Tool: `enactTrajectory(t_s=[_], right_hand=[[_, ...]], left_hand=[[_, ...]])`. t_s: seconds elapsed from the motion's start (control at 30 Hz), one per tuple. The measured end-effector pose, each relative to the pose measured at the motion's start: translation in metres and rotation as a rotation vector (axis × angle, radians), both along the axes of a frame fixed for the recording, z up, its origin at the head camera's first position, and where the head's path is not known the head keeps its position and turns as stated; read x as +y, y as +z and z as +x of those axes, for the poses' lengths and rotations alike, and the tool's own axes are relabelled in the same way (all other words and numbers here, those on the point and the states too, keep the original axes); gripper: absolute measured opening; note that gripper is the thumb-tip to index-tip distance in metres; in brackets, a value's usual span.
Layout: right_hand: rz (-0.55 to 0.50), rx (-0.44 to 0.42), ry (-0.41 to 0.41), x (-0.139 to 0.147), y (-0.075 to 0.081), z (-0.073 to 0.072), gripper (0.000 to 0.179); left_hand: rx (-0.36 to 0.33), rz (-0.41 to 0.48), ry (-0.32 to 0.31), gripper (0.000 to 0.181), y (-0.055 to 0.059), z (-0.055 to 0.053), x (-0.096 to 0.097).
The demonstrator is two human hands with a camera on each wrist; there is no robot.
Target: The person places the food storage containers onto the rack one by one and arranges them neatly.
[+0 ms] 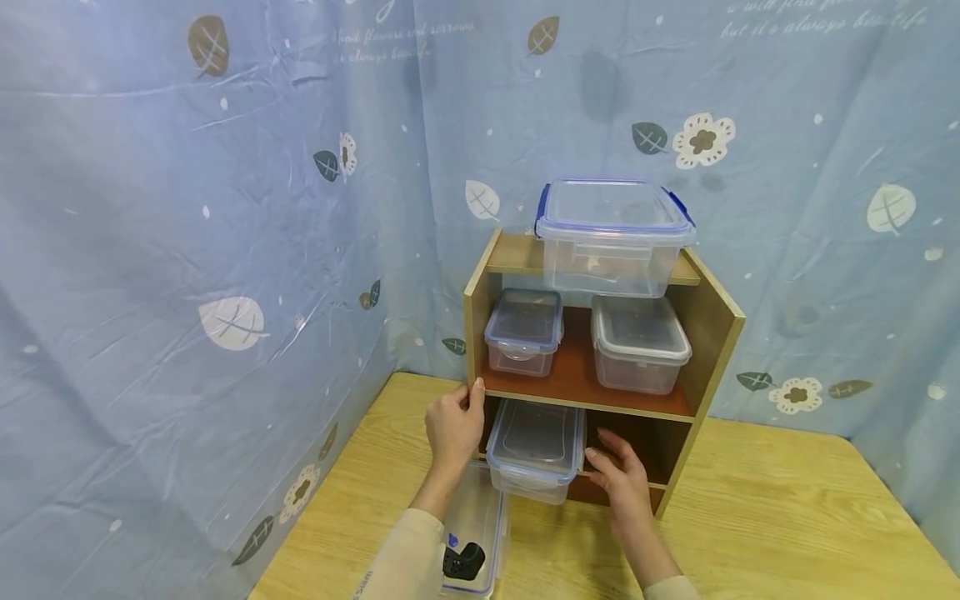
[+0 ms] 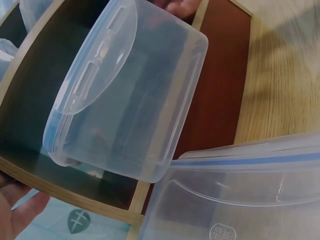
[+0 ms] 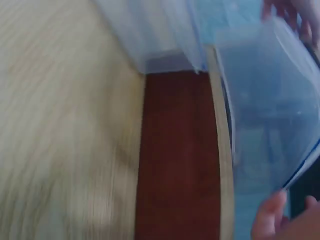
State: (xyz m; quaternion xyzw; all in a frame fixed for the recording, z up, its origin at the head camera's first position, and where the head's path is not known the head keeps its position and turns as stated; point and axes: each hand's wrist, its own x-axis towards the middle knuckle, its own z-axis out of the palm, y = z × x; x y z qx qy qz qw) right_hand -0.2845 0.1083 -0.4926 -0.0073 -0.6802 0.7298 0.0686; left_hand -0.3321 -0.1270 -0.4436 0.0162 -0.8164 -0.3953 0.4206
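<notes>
A clear lidded food container juts out of the left side of the small wooden shelf's lower compartment. My left hand holds the front edge of the shelf's left side panel, thumb toward the front. In the left wrist view, its fingers lie at that wooden edge, apart from the container. My right hand is at the container's right side, fingers loosely bent. In the right wrist view, a fingertip is close to the container's corner; whether they touch I cannot tell.
On the shelf's middle board are two lidded containers, a blue-rimmed one and a whitish one. A larger container with blue clips sits on top. A clear box with a black object stands on the table at front left.
</notes>
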Motion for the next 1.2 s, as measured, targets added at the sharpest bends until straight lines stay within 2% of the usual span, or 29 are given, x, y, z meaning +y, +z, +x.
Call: enactTrajectory(t_s=[0.07, 0.1, 0.2, 0.27, 0.33, 0.4, 0.47, 0.53, 0.63, 0.87, 1.07, 1.2], right_hand=[[0.177, 0.128, -0.114, -0.006, -0.004, 0.009, 0.046], [0.280, 0.229, -0.166, -0.008, -0.008, 0.013, 0.043], [0.568, 0.609, -0.301, -0.017, -0.018, 0.024, 0.035], [0.712, 0.861, -0.328, -0.022, -0.023, 0.029, 0.030], [0.835, 1.053, -0.326, -0.027, -0.027, 0.033, 0.032], [0.918, 1.181, -0.312, -0.032, -0.030, 0.036, 0.039], [0.981, 1.257, -0.304, -0.036, -0.033, 0.038, 0.042], [1.021, 1.292, -0.302, -0.039, -0.036, 0.039, 0.043], [1.055, 1.284, -0.290, -0.040, -0.040, 0.040, 0.047], [1.107, 1.155, -0.221, -0.036, -0.045, 0.039, 0.048], [1.211, 1.026, -0.176, -0.037, -0.043, 0.040, 0.064], [1.234, 1.011, -0.155, -0.040, -0.042, 0.038, 0.067]], left_hand=[[0.012, -0.006, -0.006, 0.046, 0.001, 0.000, 0.000], [0.016, -0.008, -0.009, 0.046, 0.001, 0.000, -0.001], [0.021, -0.014, -0.010, 0.045, 0.002, 0.001, -0.002], [0.023, -0.010, -0.006, 0.044, 0.002, 0.001, -0.002], [0.029, -0.004, -0.004, 0.044, 0.003, 0.001, -0.002], [0.035, 0.000, -0.002, 0.043, 0.004, 0.002, -0.003], [0.038, -0.003, -0.006, 0.044, 0.004, 0.001, -0.003], [0.035, -0.005, -0.011, 0.044, 0.004, 0.001, -0.003], [0.023, -0.009, -0.019, 0.044, 0.003, 0.001, -0.002], [-0.006, 0.003, -0.030, 0.046, 0.000, 0.001, -0.001], [-0.001, -0.004, -0.031, 0.047, 0.001, 0.001, -0.001], [0.010, -0.010, -0.027, 0.047, 0.000, 0.001, -0.001]])
